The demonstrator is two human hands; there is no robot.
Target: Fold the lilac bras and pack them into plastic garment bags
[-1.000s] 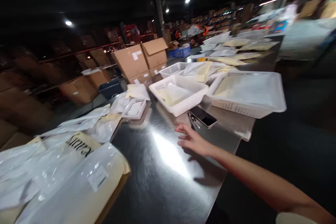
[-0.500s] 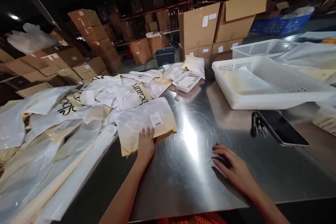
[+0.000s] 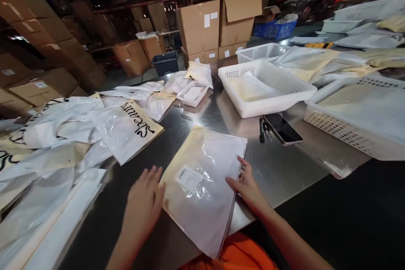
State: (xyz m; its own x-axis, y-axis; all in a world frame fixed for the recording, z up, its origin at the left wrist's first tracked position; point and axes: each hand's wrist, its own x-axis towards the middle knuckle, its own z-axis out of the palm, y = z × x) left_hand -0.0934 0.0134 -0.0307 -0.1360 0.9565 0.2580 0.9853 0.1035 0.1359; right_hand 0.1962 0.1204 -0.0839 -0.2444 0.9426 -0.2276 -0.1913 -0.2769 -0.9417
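Note:
A flat clear plastic packet (image 3: pixel 205 177) with cream and white contents lies turned at an angle in front of me, partly over the table's near edge. A white barcode label (image 3: pixel 189 179) is on its upper face. My right hand (image 3: pixel 248 183) pinches the packet's right edge, thumb on top and fingers at the side. My left hand (image 3: pixel 144 200) is open, fingers stretched out, close against the packet's left edge; whether it touches is hard to tell. To the left lies a heap of similar packets, the nearest one (image 3: pixel 126 128) printed with black lettering.
A white plastic basket (image 3: pixel 247 107) stands beyond, with a black phone (image 3: pixel 283 128) and pens (image 3: pixel 265 130) before it. Another white basket (image 3: pixel 341 128) holds packets at right. Cardboard boxes (image 3: pixel 199 29) and a dark bin (image 3: pixel 165 64) are behind the steel table.
The packet has come off the heap toward me and is turned, its label now at the left. My right hand has taken its edge. The view has swung to the right.

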